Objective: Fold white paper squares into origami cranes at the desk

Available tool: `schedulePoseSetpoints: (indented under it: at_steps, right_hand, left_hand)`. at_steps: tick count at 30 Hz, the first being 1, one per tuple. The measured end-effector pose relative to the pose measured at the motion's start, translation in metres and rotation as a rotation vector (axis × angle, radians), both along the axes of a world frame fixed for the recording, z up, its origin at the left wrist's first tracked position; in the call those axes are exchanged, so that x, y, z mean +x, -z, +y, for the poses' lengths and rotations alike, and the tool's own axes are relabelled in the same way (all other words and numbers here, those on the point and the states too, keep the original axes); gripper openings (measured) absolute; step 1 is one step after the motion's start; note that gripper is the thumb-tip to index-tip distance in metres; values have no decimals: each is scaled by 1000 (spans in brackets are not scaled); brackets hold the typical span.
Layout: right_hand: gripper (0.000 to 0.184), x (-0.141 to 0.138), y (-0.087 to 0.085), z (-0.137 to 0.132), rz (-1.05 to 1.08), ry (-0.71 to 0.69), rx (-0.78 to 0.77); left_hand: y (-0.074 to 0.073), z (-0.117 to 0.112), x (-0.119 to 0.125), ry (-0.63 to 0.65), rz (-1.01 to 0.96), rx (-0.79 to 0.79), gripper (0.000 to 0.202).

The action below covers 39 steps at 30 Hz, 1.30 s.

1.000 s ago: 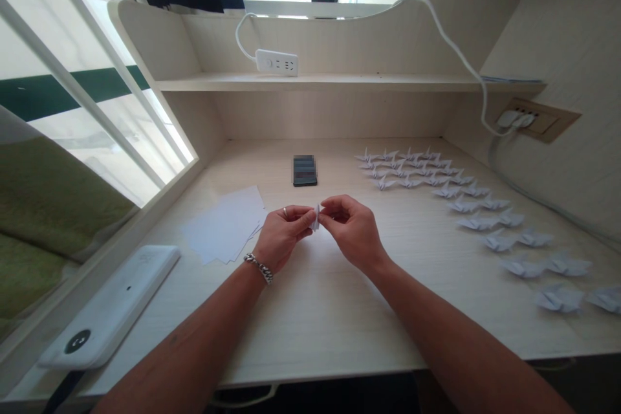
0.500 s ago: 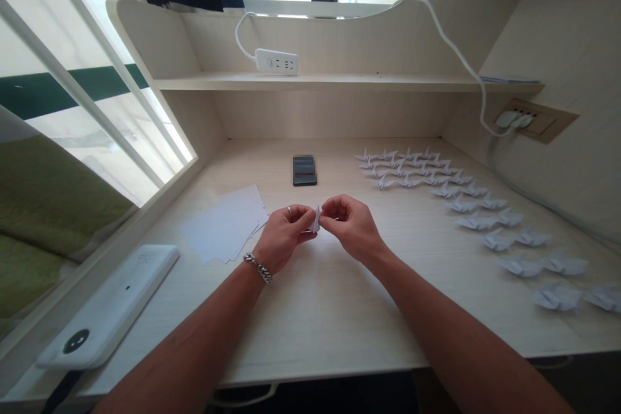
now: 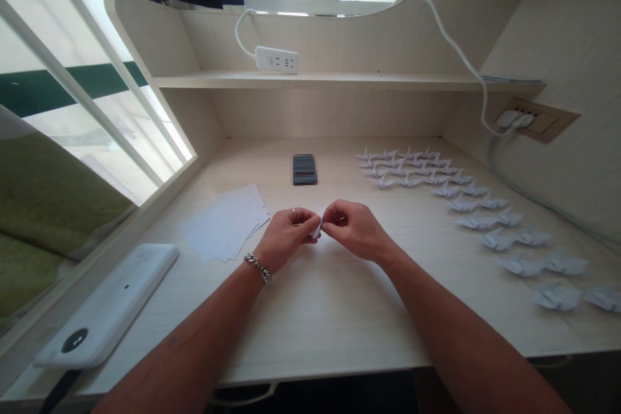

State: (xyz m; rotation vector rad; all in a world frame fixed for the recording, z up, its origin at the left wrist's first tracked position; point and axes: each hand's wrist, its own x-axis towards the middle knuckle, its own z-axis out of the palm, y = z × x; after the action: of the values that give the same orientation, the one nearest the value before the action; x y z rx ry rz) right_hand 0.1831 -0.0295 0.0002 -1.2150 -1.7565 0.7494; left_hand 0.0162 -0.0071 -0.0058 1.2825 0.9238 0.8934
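- Pale wood-grain surface (image 3: 334, 330) beneath a shelf (image 3: 310, 81); rows of folded paper cranes (image 3: 478, 222) lie to the right, and a loose pile of white paper sheets (image 3: 223, 223) lies to the left.
- Left hand (image 3: 286, 233) and right hand (image 3: 356, 229): thumbs and fingertips pressed closed, each pinching one side of a small folded white paper piece (image 3: 317, 226), held between them above the surface.
- Technique: a close pinch beside the fold steadies small paper well (the fold itself is largely hidden by the fingers).
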Motion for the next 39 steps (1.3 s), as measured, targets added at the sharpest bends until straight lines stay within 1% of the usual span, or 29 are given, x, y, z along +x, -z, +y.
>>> schedulePoseSetpoints:
  at_steps: [5,10,13,18,22,25,28,33,36,39]
  right_hand:
    - [8,3,1,0,-169,-20,113]
    - [12,2,1,0,-281,4,250]
    - [15,1,1,-1,-382,11,302]
    - [18,-4,4,-2,-576,63,403]
    - [22,-9,8,-2,-642,101,511]
    - [24,-10,11,-2,-632,122,562]
    - [24,-11,11,-3,-571,122,549]
    - [22,-13,9,-5,-314,139,466]
    - [16,-16,7,-5,-165,143,381]
    - [12,-18,6,-5,-47,186,290]
  left_hand:
    - [-1,0,-1,-2,7,-44,29]
    - [-1,1,-3,33,-94,-147,29]
    - [-2,0,-3,30,-128,-186,28]
    - [-3,0,-4,1,-158,-222,28]
    - [-4,0,-6,-15,-200,-260,27]
    - [-5,0,-7,-14,-223,-265,27]
    - [-5,0,-6,-23,-238,-250,28]
    - [-4,1,-5,-52,-270,-185,31]
    - [-2,2,-3,-62,-267,-122,31]
    - [0,2,-1,-82,-267,-59,30]
